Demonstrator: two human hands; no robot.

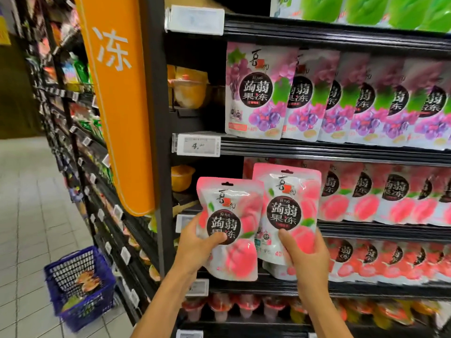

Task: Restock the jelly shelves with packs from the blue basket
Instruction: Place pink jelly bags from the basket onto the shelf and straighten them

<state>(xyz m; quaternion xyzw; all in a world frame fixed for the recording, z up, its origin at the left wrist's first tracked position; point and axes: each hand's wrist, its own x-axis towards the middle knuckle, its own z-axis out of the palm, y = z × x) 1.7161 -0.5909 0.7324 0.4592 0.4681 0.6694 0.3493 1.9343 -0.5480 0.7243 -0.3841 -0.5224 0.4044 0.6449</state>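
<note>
Each hand's grip, left hand [195, 242] and right hand [303, 252], clasps a glossy pink-and-white peach jelly pouch [229, 228], [288, 211], which should next be slotted upright into the peach row on the black shelf [366, 229].

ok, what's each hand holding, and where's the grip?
Left hand grips a peach jelly pack at its lower left side. Right hand grips another pack at its bottom.

peach jelly packs [229, 230]: glossy plastic film, catching glare | grape packs [256, 93]: same shiny film, gleaming | shelf rails [341, 152]: dark, ridged, showing a dull sheen | blue basket [80, 286]: plastic mesh, looking matt | floor [31, 203]: pale smooth tiles, shining faintly
</note>
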